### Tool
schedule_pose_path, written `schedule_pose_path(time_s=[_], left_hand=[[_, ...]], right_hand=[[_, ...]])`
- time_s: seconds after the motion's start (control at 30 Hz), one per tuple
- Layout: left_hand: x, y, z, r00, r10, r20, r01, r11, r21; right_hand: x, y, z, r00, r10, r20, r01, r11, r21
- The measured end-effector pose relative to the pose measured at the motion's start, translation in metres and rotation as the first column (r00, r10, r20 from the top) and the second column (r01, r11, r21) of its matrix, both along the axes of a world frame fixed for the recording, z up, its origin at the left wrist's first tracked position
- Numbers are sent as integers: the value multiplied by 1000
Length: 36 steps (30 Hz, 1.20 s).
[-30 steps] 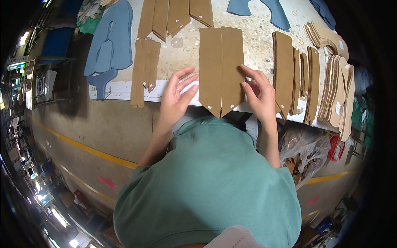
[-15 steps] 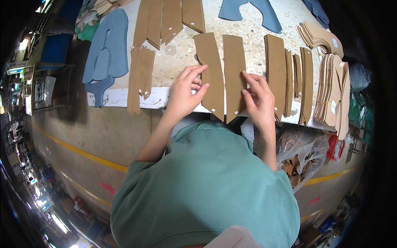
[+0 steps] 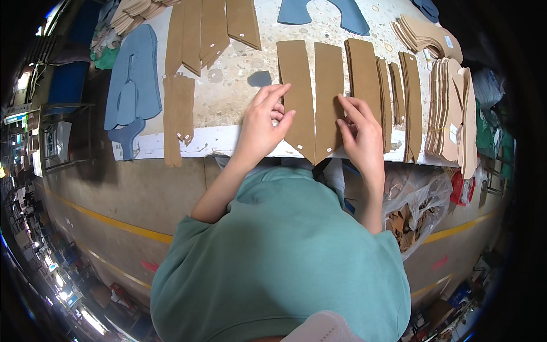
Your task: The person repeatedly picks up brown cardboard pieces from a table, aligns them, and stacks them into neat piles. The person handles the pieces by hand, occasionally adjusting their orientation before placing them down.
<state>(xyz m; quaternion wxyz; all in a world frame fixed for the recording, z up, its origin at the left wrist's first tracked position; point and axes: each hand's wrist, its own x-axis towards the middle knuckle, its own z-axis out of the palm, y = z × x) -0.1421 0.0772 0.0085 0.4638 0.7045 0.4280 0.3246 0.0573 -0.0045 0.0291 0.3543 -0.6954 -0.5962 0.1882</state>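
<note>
Panel pair of long, flat, matte-brown sheet [image 3: 297, 105] lies on the pale, speckled surface [image 3: 231, 111], between the two hands. Long axis runs away from the wearer: squared ends far, pointed ends near, appearing to overhang the front edge. A thin gap parts the panels, narrowing to where the points meet.

Key relation: each hand flanks its own panel. Left hand [image 3: 265, 121] lies left of the pair, index finger and thumb reaching over the left panel's outer edge; right hand [image 3: 362, 134] lies right, fingertips at the right panel's outer edge. Neither hand is clearly nearer the pair.

Grip, both hands: fingers loosely curved, thumb apart from index, nothing pinched. Contact pressure cannot be told.

Materials: pair looks smooth, leather-like; small white labels [image 3: 299, 147] near the points. Right of the pair, just beside: layered stack of brown strips [image 3: 362, 71]. Farther right: curved beige pieces, bundled [image 3: 441, 114]. Left of the pair: small, rounded blue-grey scrap [image 3: 260, 78]. Well left: blue, round-topped panels [image 3: 142, 57].
</note>
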Motion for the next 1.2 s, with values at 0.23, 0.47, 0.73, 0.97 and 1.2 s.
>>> schedule_pose_path(time_s=[0.23,0.47,0.73,0.97,1.2], left_hand=[[-2,1,3,996,-22,-91,26,998,49],[16,8,-1,794,-192,-576,487,767,417],[22,7,-6,772,-197,-605,476,809,344],[22,8,-4,769,-202,-607,476,814,333],[22,9,-5,774,-212,-596,478,813,332]], right_hand=[[-3,6,4,999,2,53,-3,1000,22],[-15,5,2,969,145,198,-140,989,-34],[-20,1,8,949,154,275,-136,987,-85],[-20,-2,14,973,147,175,-107,969,-220],[-23,-1,14,949,131,287,-121,991,-51]])
